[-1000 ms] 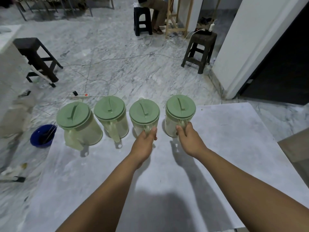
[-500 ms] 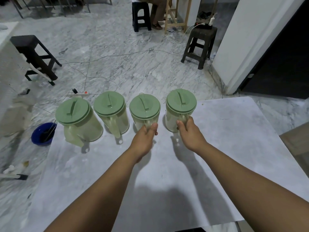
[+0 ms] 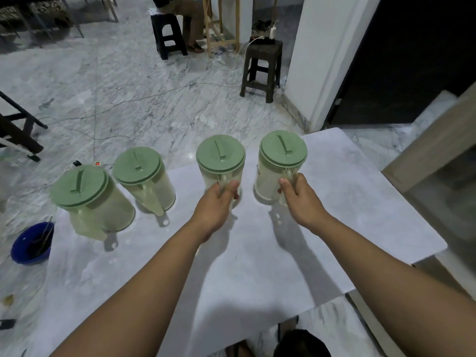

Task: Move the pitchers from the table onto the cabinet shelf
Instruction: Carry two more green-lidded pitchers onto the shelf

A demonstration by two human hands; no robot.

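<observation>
Four translucent pitchers with green lids stand in a row on the pale marbled worktop (image 3: pixel 334 215). The left hand (image 3: pixel 216 204) is clenched around the handle of the third pitcher (image 3: pixel 220 163); the right hand (image 3: pixel 300 199) grasps the handle of the fourth pitcher (image 3: pixel 282 161). The first pitcher (image 3: pixel 90 199) and second pitcher (image 3: pixel 144 176) sit untouched to the left. No label or writing is legible on any of them.

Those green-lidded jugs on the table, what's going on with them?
A person is clearing four pitchers off a white table. The left hand grips the handle of the third pitcher, the right hand the handle of the rightmost pitcher. The leftmost pitcher and second pitcher stand untouched. Whether the two gripped ones are lifted yet is unclear.
</observation>
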